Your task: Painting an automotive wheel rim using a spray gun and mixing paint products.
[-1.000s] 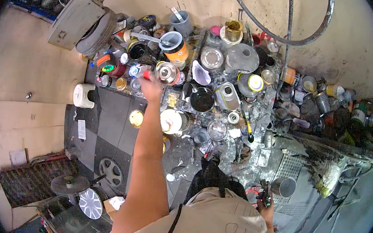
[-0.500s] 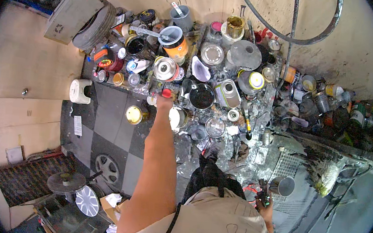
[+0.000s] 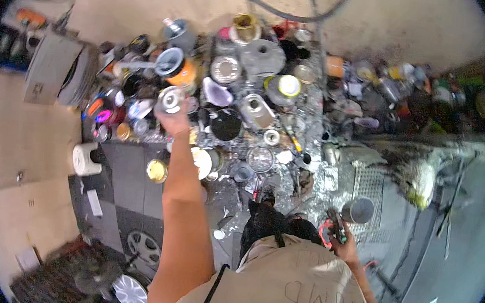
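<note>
My left hand (image 3: 173, 122) reaches forward over the crowded bench top, its fingers closed about the near side of a round metal paint can (image 3: 171, 99); motion smears the finger detail. Beyond that can rises a blue-rimmed tub with an orange label (image 3: 183, 74). A wide can of black paint (image 3: 226, 125) is to the hand's right. Low on the right, my right hand (image 3: 341, 243) is closed on a dark tool (image 3: 336, 225) with a green spot, perhaps a spray gun. An open grey cup (image 3: 358, 210) sits right beside the tool; whether the two are joined I cannot tell.
Several tins, lids and cups crowd the paint-stained surface, including a yellow-capped can (image 3: 288, 86) and a rectangular metal can (image 3: 256, 111). A white stool (image 3: 86, 159) stands left. A hose (image 3: 286, 14) loops overhead. At right, a car panel (image 3: 458, 233) borders a metal grid (image 3: 368, 179).
My left hand has moved from beside a red object at the front edge to the metal paint can. The whole view has shifted. The right hand keeps hold of the dark tool.
</note>
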The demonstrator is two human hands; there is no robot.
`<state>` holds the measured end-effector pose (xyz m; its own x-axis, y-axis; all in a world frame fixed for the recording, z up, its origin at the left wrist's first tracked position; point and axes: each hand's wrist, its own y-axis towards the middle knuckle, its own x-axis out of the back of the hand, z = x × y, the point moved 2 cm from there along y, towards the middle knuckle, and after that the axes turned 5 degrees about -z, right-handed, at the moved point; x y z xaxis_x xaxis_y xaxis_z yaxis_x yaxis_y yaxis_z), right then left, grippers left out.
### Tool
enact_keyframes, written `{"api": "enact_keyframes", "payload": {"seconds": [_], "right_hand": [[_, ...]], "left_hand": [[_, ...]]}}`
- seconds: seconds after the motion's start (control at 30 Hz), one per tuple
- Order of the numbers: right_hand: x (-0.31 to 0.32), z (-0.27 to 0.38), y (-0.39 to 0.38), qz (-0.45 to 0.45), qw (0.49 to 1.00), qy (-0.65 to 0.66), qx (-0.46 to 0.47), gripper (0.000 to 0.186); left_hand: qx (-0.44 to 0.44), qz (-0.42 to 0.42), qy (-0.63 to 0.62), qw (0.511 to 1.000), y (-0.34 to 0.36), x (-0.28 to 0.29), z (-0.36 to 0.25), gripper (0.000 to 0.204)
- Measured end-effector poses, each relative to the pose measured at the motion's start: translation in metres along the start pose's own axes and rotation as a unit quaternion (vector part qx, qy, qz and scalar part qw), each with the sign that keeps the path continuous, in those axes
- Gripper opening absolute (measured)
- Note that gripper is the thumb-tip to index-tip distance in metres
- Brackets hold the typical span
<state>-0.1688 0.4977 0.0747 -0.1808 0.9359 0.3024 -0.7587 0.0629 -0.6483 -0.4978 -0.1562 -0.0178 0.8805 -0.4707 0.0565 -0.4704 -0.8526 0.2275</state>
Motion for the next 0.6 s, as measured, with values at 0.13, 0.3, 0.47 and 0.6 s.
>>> {"api": "enact_keyframes", "payload": {"seconds": [0.13, 0.3, 0.47, 0.6], "right_hand": [[-0.008, 0.041, -0.009, -0.061, 0.947, -0.249, 0.192, 0.074], [-0.016, 0.067, -0.003, -0.001, 0.982, -0.160, 0.100, 0.077], [-0.025, 0.071, 0.015, 0.012, 0.978, -0.147, 0.148, 0.076], [-0.028, 0.072, 0.026, 0.016, 0.977, -0.170, 0.126, 0.080]], "left_hand": [[-0.138, 0.062, 0.044, 0.988, -0.018, -0.001, -0.070, 0.087], [-0.244, 0.190, 0.185, 0.933, -0.089, 0.000, -0.177, 0.105], [-0.231, 0.427, 0.098, 0.869, -0.187, -0.035, -0.259, 0.101], [-0.320, 0.509, 0.097, 0.793, -0.265, -0.061, -0.313, 0.100]]}}
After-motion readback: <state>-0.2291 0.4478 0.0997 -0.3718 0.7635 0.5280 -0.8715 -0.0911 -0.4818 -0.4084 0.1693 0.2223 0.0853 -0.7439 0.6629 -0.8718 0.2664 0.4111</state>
